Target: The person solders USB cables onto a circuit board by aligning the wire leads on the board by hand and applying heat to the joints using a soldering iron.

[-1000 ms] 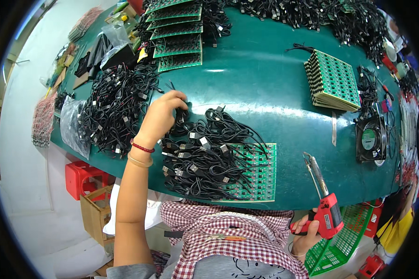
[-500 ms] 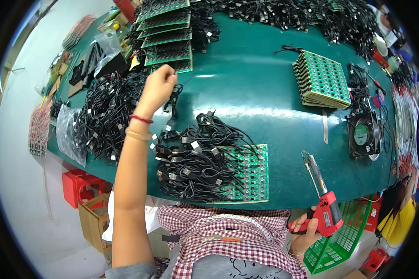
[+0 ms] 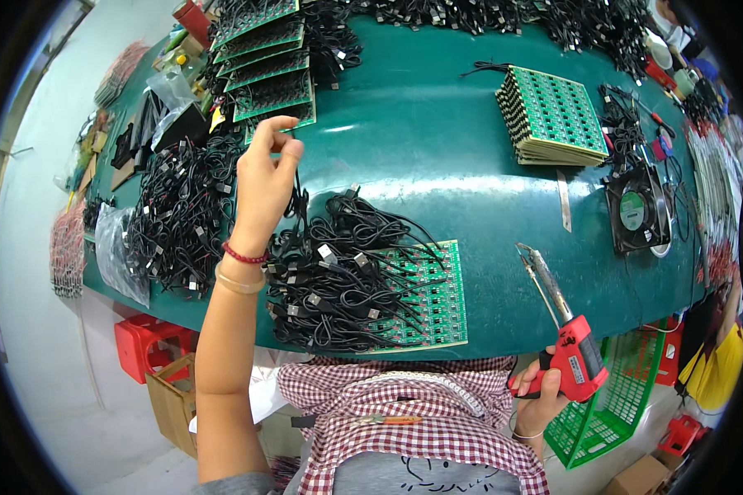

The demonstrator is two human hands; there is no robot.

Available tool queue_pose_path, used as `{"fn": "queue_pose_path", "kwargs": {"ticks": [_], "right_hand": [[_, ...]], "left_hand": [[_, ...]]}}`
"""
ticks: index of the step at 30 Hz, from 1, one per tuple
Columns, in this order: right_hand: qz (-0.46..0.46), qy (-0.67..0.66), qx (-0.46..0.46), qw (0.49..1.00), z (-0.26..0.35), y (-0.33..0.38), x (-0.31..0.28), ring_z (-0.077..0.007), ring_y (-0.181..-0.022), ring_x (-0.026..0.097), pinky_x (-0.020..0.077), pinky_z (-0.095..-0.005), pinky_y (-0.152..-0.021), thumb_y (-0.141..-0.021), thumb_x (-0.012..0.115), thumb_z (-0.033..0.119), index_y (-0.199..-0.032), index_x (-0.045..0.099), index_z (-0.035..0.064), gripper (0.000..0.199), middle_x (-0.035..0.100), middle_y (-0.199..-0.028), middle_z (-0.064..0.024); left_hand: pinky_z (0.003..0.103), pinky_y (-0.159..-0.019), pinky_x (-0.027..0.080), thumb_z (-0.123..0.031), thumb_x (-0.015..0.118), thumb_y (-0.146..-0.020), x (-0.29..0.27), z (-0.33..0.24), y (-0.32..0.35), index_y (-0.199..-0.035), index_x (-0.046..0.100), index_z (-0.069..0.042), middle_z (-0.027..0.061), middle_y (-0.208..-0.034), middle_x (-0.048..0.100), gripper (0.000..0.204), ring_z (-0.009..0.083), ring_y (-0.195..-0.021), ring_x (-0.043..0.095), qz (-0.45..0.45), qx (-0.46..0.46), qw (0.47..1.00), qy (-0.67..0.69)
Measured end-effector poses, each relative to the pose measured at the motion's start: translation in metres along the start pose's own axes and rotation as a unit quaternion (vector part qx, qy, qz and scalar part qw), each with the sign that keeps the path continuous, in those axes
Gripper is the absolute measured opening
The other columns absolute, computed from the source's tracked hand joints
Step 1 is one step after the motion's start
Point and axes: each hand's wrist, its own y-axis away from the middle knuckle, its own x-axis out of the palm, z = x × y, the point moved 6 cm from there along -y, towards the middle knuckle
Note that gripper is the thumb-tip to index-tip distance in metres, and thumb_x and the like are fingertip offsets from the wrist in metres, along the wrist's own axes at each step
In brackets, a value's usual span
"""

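Note:
My left hand (image 3: 266, 181) is raised over the table with thumb and forefinger bent toward each other. A thin black USB cable (image 3: 300, 198) appears to hang from its fingers, though the grip is partly hidden. Low on the right, my right hand (image 3: 543, 391) is wrapped round the handle of a red soldering gun (image 3: 576, 360), its metal tip pointing up and left over the table edge. Between my hands lies a green circuit board panel (image 3: 442, 301). A heap of black USB cables (image 3: 326, 305) covers its left part, and some wires reach onto its rows.
A tangled cable pile (image 3: 182, 214) lies left of my forearm. Cable-laden panels (image 3: 268, 62) stand stacked at the far left. A stack of green panels (image 3: 557, 115), a black fan (image 3: 636, 213) and a metal strip (image 3: 564, 202) are at right. A green basket (image 3: 603, 412) sits below the edge.
My left hand has come nearer to me, and its forefinger and thumb now show more plainly. My right hand keeps the soldering gun in nearly the same place. The whole view has shifted slightly.

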Motion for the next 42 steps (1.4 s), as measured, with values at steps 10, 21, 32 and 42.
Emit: {"fn": "queue_pose_path", "kwargs": {"ticks": [10,21,32,42], "right_hand": [[-0.024,-0.008,0.008,1.000,0.001,-0.001,-0.003,-0.0102,-0.045,0.045,0.0416,-0.0256,-0.045,-0.096,0.051,0.027,-0.119,0.044,-0.0015,0.037,0.052,-0.068,-0.0065],[-0.030,-0.012,0.008,0.999,0.003,-0.002,-0.001,-0.0102,-0.045,0.044,0.0419,-0.0253,-0.045,-0.097,0.050,0.028,-0.119,0.044,-0.0009,0.037,0.052,-0.067,-0.0064],[-0.062,-0.011,0.001,0.998,0.008,-0.007,-0.002,-0.0096,-0.044,0.043,0.0399,-0.0246,-0.044,-0.096,0.051,0.030,-0.118,0.044,-0.0010,0.038,0.051,-0.066,-0.0065],[-0.042,-0.024,-0.005,0.999,0.009,-0.009,0.006,-0.0098,-0.043,0.042,0.0397,-0.0245,-0.043,-0.096,0.052,0.031,-0.117,0.045,-0.0014,0.039,0.051,-0.066,-0.0068]], "left_hand": [[0.035,-0.081,0.046,-0.009,0.058,-0.090,0.040,-0.003,0.031,-0.111,0.062,0.000,0.0121,-0.094,0.061,0.024,0.0281,-0.092,0.059,0.215,0.179,0.944,-0.176],[0.037,-0.084,0.043,-0.016,0.046,-0.093,0.038,-0.034,0.037,-0.113,0.055,0.000,0.0150,-0.101,0.053,0.027,0.0283,-0.093,0.055,0.357,0.080,0.907,-0.207],[0.024,-0.070,0.043,-0.010,0.051,-0.095,0.011,0.010,0.057,-0.103,0.059,0.003,0.0033,-0.091,0.054,0.018,0.0095,-0.078,0.051,0.283,-0.067,0.956,-0.029],[0.031,-0.070,0.048,-0.011,0.052,-0.095,0.017,-0.038,0.039,-0.089,0.059,0.004,0.0108,-0.085,0.059,0.017,0.0202,-0.072,0.060,0.177,0.070,0.982,0.016]]}}
